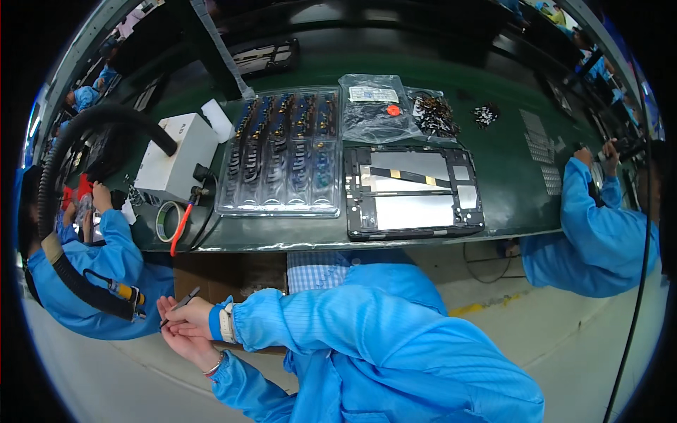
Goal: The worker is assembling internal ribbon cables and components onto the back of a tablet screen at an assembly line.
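Observation:
Both hands are low on the left, off the table's front edge. My right hand (192, 315), with a watch and a blue band at its wrist, grips slim dark tweezers (185, 299) slanting down to the left. Close beneath it my left hand (186, 341) lies palm up with its fingers stretched out; whether something small rests in the palm I cannot make out. Just left of the hands hangs the end of a black flexible hose (106, 299) with a yellow fitting. On the table lies an opened tablet-like device (412, 211) with silver panels and a dark strip.
A clear tray (278, 210) of dark flex parts stands beside a white box (176, 158) and a tape roll (170, 220). Behind the device lie a plastic bag (377, 120) and loose small parts (486, 115). Co-workers in blue sit left and right. An open cardboard box (226, 271) is below the table.

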{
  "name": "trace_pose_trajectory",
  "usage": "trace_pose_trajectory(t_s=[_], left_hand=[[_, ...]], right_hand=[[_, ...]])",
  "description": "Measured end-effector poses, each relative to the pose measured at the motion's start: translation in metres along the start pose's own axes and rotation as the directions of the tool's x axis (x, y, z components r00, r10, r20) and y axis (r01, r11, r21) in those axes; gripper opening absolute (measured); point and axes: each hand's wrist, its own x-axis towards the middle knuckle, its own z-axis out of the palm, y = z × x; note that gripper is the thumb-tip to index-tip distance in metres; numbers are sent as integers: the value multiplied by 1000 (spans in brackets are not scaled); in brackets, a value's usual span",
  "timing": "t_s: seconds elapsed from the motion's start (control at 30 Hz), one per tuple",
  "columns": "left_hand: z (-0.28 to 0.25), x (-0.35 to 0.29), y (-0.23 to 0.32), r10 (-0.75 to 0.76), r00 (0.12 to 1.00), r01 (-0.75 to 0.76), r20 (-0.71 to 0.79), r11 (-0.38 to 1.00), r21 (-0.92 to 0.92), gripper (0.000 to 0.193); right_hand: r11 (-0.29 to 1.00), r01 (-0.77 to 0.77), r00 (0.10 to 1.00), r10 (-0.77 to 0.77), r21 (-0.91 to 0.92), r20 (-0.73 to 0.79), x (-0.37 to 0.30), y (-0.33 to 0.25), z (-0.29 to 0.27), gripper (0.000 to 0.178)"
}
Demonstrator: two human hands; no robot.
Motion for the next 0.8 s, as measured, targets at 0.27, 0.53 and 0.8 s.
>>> trace_pose_trajectory(t_s=[0.27,0.53,0.8], left_hand=[[36,-19,-10,90,994,-88,-57,995,36,45],[29,-16,-25,7,702,170,712,969,-177,42],[242,-123,-109,-376,-79,-677,923,700,227,31]], right_hand=[[981,47,986,-76,186,150,48,19,-16,21],[663,589,803,-546,-463,239,-246,-104,-56,23],[-219,4,316,-926,-976,209,-381,-243,-127,18]])
